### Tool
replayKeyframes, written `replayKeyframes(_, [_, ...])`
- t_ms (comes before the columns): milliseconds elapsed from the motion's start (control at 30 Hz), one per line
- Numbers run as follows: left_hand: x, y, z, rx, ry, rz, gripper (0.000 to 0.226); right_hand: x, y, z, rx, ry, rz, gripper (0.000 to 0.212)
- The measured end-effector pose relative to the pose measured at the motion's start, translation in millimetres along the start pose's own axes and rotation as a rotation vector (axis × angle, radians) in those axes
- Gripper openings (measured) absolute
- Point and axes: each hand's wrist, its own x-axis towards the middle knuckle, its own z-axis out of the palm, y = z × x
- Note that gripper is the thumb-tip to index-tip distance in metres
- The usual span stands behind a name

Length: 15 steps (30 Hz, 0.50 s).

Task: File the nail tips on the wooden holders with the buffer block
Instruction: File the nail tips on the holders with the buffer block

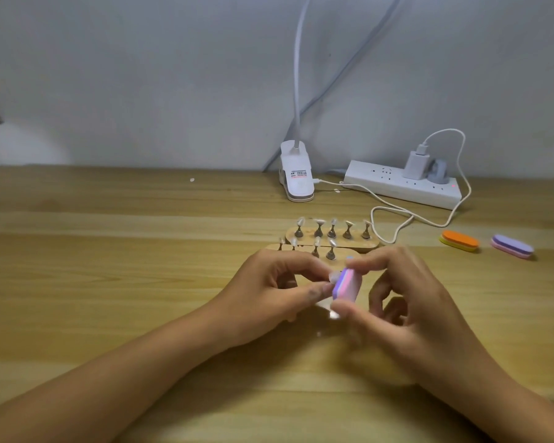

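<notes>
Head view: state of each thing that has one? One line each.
Left hand, pinches a clear nail tip.
Right hand, holds the pink-and-purple buffer block against that tip.
Far wooden holder, five tips mounted.
Near wooden holder, four stands visible, partly behind hands.
Orange-and-yellow buffer block, lying flat, untouched.
Spare lilac-and-pink buffer block, lying flat, untouched.
White power strip, charger plugged in, red light on.

The buffer block [344,284] is layered purple, white and pink. The counter [109,251] is pale streaky wood grain; one spare block [459,240] is orange over yellow, the other block [512,246] lilac over pink; the power strip [397,187] is white
</notes>
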Motion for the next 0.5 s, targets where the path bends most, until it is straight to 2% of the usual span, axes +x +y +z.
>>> replayKeyframes(67, [-0.3,-0.7,0.2,-0.007,0.01,0.004,0.01,2.0,0.2,-2.3,-0.055,0.037,0.017,0.037])
replayKeyframes(133, [-0.9,-0.8,0.7,-0.003,-0.009,0.025,0.011,-0.7,-1.5,0.6,-0.13,0.033,-0.047,0.038])
replayKeyframes(200, [-0.8,-1.4,1.0,-0.015,-0.01,0.028,0.011,-2.9,-1.6,2.5,-0.107,0.021,-0.066,0.038])
replayKeyframes(300, [0.5,-3.1,0.7,-0.048,0.024,0.0,0.008,1.1,-1.7,-0.6,-0.01,0.098,0.007,0.038])
replayKeyframes(367, [0.5,-2.5,0.7,-0.042,0.015,0.014,0.009,2.1,-3.1,-0.8,-0.056,0.122,-0.02,0.037])
replayKeyframes(500, [0.2,-1.7,1.2,0.009,0.005,0.049,0.014,-2.8,-3.1,3.7,-0.141,0.049,-0.127,0.038])
